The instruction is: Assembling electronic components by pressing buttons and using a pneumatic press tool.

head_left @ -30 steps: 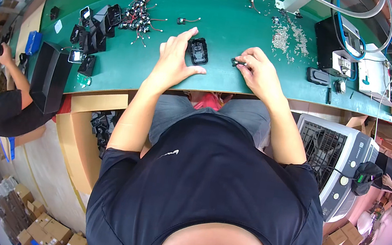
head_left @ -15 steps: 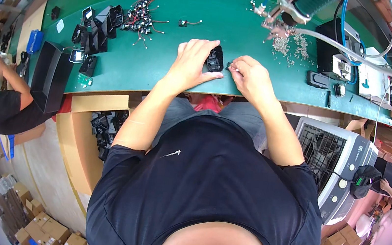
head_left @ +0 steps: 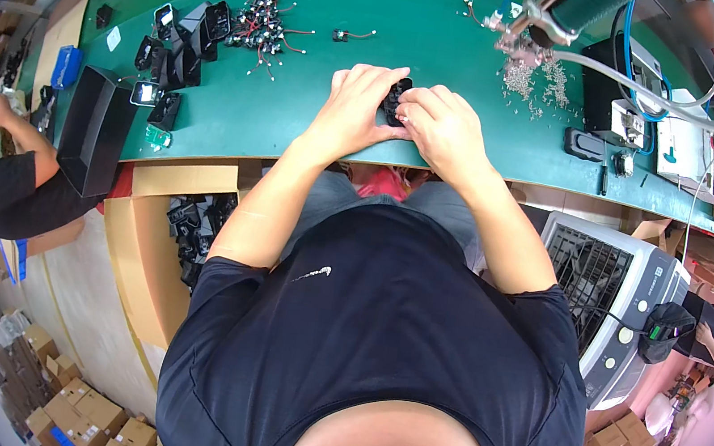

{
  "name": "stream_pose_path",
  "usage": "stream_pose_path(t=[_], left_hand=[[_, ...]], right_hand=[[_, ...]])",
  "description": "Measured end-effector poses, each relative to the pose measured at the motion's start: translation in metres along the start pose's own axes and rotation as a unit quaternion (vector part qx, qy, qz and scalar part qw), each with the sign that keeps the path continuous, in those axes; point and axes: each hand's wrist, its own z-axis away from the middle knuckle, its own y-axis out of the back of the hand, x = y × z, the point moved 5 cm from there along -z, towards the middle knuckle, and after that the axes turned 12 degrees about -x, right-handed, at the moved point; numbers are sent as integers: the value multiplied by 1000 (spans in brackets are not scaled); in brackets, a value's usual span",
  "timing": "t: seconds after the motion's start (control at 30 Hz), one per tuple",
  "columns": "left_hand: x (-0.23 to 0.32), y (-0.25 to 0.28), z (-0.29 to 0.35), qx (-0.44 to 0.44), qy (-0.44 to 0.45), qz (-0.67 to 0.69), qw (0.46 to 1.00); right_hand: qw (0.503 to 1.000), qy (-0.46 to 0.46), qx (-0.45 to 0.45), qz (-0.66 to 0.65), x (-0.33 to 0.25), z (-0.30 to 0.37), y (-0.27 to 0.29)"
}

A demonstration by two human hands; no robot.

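The black housing (head_left: 395,104) is on the green table (head_left: 419,28), near its front edge, right before me, and partly covered by my fingers. My left hand (head_left: 355,113) grips it from the left side, with the fingers at its far end and the thumb at its near end. My right hand (head_left: 441,130) is bent over its right side, and the fingertips are pinched on a small part (head_left: 402,119); I can see of it only a whitish and reddish bit. Beyond my hands lies a single wired part (head_left: 342,36), and to the left of this there is a pile of wired parts (head_left: 261,25). Farther left, several black cases (head_left: 186,52) stand close together, near a long black tray (head_left: 90,138). On the right side, small metal pieces (head_left: 520,80) are scattered below a hanging green tool (head_left: 588,10). Near the right end stands a black machine (head_left: 604,111), with a dark oblong case (head_left: 584,145) just beside it.
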Motion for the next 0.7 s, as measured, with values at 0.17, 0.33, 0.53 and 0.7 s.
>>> stream_pose_path(t=[0.17, 0.33, 0.53, 0.7], left_hand=[[0, 1, -4, -13, -1, 15, 1000], [12, -9, -13, -12, -12, 37, 999], [9, -16, -16, -7, 13, 46, 999], [7, -16, -17, 29, -21, 42, 998]], right_hand=[[998, -45, -43, 13, 3, -4, -2], [990, -134, -49, 20, 7, 0, -1], [980, -189, -55, 34, 7, -1, -3], [981, -185, -51, 31, 7, 0, -4]])
